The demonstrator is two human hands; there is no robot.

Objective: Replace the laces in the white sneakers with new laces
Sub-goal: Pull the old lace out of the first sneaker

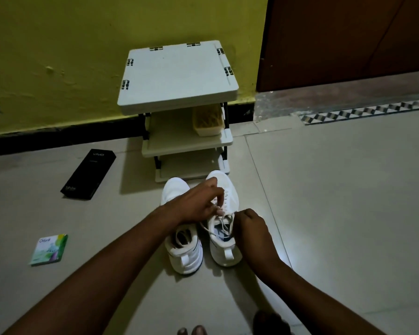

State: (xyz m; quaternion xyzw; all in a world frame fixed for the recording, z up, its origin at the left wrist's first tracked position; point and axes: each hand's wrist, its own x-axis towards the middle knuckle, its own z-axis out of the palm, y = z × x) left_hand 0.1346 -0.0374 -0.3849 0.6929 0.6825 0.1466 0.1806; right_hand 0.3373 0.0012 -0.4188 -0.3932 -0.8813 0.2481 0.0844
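Two white sneakers stand side by side on the floor, toes pointing away from me. The left sneaker [184,252] is partly hidden under my left forearm. The right sneaker [224,247] has a white lace [218,228] hanging loose over its tongue and opening. My left hand [198,201] reaches across above the right sneaker's eyelets and pinches the lace with its fingertips. My right hand [249,226] sits at the sneaker's right side near the collar, fingers curled around the lace end.
A small white three-tier rack [179,78] stands against the yellow wall behind the sneakers, holding a yellowish box [207,122]. A black phone box [88,174] and a small green packet [49,249] lie on the floor at left. My toes [191,331] show at the bottom.
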